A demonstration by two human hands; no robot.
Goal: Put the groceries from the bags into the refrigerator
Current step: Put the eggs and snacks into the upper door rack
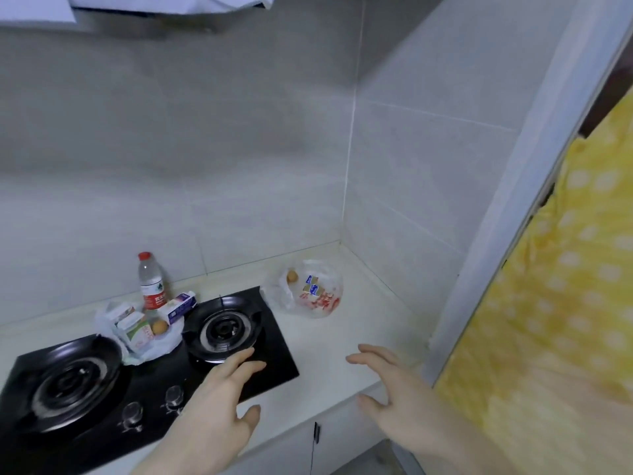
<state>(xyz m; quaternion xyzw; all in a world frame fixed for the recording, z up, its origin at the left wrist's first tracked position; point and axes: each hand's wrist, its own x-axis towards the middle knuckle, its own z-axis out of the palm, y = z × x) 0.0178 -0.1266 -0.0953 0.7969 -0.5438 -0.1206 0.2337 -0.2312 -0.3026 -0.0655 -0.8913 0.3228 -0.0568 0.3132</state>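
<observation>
A clear plastic bag (310, 292) with red print lies on the counter near the back corner, holding an egg (292, 276) and small blue-and-gold packets (312, 284). A second white bag (156, 344) sits between the burners with small milk cartons (135, 329), a blue-and-white carton (181, 305) and a loose egg (159, 327). A water bottle (150, 281) with a red cap stands behind it. My left hand (219, 402) hovers open over the stove's front right corner. My right hand (390, 389) is open above the counter's front edge. Both hold nothing. No refrigerator is in view.
A black two-burner gas stove (274, 344) fills the counter's left part, with knobs (173, 397) at its front. Grey tiled walls meet at the back right corner. A yellow dotted curtain (555, 303) hangs at the right beside a white door frame. Cabinet doors (291, 450) are below.
</observation>
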